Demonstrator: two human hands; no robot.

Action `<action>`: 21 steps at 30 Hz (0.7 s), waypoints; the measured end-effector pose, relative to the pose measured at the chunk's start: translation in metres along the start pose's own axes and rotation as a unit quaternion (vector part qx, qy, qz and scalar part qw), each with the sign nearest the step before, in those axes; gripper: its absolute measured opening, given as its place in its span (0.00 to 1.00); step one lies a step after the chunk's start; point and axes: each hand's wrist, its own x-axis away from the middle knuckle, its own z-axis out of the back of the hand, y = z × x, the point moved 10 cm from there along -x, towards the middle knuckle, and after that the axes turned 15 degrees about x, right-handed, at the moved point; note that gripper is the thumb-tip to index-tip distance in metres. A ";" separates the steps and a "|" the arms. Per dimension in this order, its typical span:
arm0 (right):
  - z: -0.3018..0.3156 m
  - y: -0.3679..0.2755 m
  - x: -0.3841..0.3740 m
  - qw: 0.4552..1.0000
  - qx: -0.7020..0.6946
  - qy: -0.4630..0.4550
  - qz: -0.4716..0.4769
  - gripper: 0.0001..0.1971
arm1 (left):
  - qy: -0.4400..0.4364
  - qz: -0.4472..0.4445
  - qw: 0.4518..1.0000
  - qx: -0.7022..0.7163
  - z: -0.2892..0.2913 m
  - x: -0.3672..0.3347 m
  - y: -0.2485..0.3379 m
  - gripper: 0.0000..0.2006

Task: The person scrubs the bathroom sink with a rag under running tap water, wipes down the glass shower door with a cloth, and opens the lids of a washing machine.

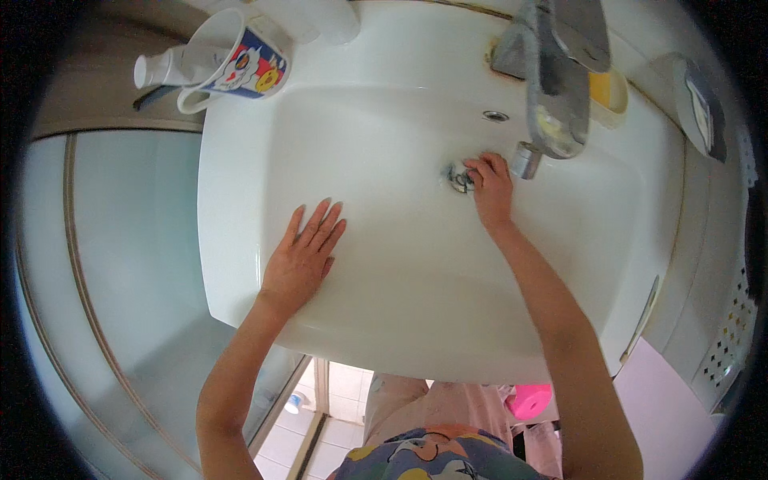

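My left hand (302,260) lies flat on the near left slope of the white washbasin (384,256), fingers stretched out and holding nothing. Over at the drain (459,178), my right hand (492,188) has its fingers curled down at the right rim of the opening. The fingertips are partly hidden, so whatever they pinch cannot be made out. Dark and metallic parts show inside the drain. Just right of that hand is a short metal cylinder (526,160), close under the grey tap (560,104); whether it is joined to the tap is unclear.
A cartoon-printed mug (256,68) with a white tube leaning in it stands on the basin's back left corner, beside pale bottles (308,18). A yellow item in a dish (608,92) sits behind the tap. Glass panels (136,240) flank the left side.
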 end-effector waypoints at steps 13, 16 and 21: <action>-0.014 -0.092 -0.036 0.797 0.311 0.015 0.517 0.12 | 0.021 0.013 0.997 -0.074 -0.007 0.009 -0.004 0.29; 0.027 0.005 -0.012 0.755 0.413 -0.018 0.508 0.13 | 0.054 0.014 0.996 -0.067 -0.005 0.008 0.000 0.28; 0.003 -0.073 -0.024 0.701 0.398 -0.004 0.592 0.15 | 0.062 -0.016 0.996 -0.063 -0.005 0.007 0.005 0.26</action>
